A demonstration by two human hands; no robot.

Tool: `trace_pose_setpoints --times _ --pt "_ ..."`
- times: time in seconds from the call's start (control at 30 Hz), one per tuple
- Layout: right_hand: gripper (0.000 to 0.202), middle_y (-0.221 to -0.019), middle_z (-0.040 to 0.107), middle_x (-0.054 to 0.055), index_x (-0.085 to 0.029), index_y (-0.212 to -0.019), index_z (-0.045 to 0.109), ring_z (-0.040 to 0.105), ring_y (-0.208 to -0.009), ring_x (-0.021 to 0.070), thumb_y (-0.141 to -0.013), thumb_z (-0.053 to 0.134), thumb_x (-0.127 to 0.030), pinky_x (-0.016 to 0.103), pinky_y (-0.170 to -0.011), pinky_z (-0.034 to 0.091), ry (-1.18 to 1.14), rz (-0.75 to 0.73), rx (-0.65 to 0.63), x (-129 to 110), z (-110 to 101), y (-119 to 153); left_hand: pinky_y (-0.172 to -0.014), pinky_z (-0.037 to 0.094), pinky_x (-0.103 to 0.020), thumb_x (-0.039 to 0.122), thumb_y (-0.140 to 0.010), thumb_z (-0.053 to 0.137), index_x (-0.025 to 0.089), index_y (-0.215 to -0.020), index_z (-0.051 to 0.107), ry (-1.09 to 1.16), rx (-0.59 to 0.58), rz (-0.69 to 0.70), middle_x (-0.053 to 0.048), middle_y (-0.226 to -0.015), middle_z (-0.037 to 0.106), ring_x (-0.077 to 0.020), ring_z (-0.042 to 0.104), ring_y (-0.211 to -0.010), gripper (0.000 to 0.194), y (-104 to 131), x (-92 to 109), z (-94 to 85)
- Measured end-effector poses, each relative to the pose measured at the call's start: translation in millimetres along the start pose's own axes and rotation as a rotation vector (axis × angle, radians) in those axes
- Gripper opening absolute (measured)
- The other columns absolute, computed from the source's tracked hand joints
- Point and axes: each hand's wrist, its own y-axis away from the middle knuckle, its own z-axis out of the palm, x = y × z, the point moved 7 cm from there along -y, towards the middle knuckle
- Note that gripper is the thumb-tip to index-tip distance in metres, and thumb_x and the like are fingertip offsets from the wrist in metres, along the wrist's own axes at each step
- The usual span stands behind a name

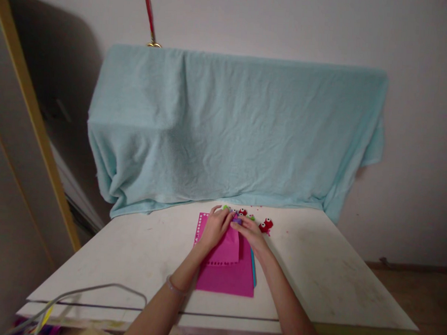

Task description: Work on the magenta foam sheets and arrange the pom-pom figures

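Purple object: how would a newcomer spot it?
Find the pink paper on the white table. Near the paper's far end, look between the left hand and right hand. There sits the purple object; colour sets it apart from the red pieces farther right.

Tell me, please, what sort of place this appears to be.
Likely a craft spot in a home: there is a white table, a pink paper sheet with small holes along some edges, and a light-blue towel draped behind.

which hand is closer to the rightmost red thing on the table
Right. The right hand is just to the left of the rightmost red thing; the left hand is farther left, over the pink sheet.
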Motion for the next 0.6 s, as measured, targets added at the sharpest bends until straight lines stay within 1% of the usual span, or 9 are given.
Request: trace_pose_setpoints --times 0.2,0.47,0.6 --pt "0.037 -0.092 0.072 0.002 -0.021 -0.095 0.072 0.065 -0.086 0.0210 -0.065 0.081 -0.041 0.031 -0.081 0.047 -0.011 0.009 0.008 0.3 0.5 -0.6 -0.102 0.041 -0.041 0.031 -0.099 0.037 0.023 -0.081 0.052 0.022 0.007 -0.014 0.001 -0.078 0.060 -0.0146 0.057 -0.075 0.024 0.9 0.7 1.4" --pt "0.035 -0.092 0.071 0.002 -0.021 -0.094 0.070 0.064 -0.086 0.0205 -0.066 0.081 -0.039 0.030 -0.081 0.046 -0.004 -0.016 0.016 3.6 -0.5 -1.6 -0.102 0.041 -0.040 0.031 -0.099 0.037 0.023 -0.083 0.051 0.026 -0.007 -0.019 0.000 -0.080 0.061 -0.0151 0.058 -0.079 0.023 0.9 0.0 4.0" --pt "0.037 -0.094 0.071 0.003 -0.020 -0.095 0.071 0.064 -0.087 0.0211 -0.066 0.081 -0.041 0.031 -0.082 0.046 0.021 -0.037 0.025 1.4 -0.9 -1.1 -0.102 0.041 -0.040 0.031 -0.099 0.036 0.022 -0.084 0.051 0.023 -0.011 -0.017 0.001 -0.081 0.061 -0.0146 0.058 -0.078 0.023 1.2 0.0 4.1"
